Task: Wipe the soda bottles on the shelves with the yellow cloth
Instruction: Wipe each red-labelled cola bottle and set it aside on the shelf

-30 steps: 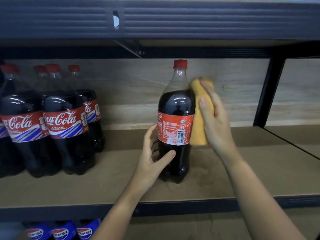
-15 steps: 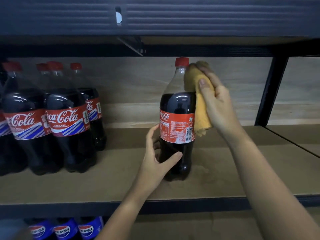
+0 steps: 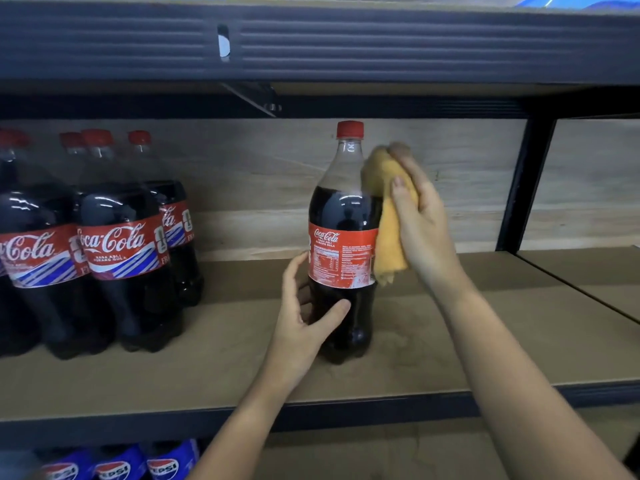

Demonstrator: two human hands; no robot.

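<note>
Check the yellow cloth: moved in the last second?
Yes. The yellow cloth in the right hand rose from beside the bottle's label to level with the red cap, then dropped back just below the cap.

Under my left hand (image 3: pixel 301 318) the bottle (image 3: pixel 343 244) is dark cola with a red cap and a red label lettered in white. My right hand (image 3: pixel 420 223) holds the cloth (image 3: pixel 389 237) — plain yellow. Left of my hands, more bottles (image 3: pixel 114 244) — red labels with blue-and-white stripes.

yellow cloth (image 3: pixel 389 233) slightly lower vs 0.5 s ago, off the red cap (image 3: pixel 350 129) now, right hand (image 3: pixel 420 223) w/ fingertips by bottle (image 3: pixel 343 244) shoulder, label turned further round
</note>
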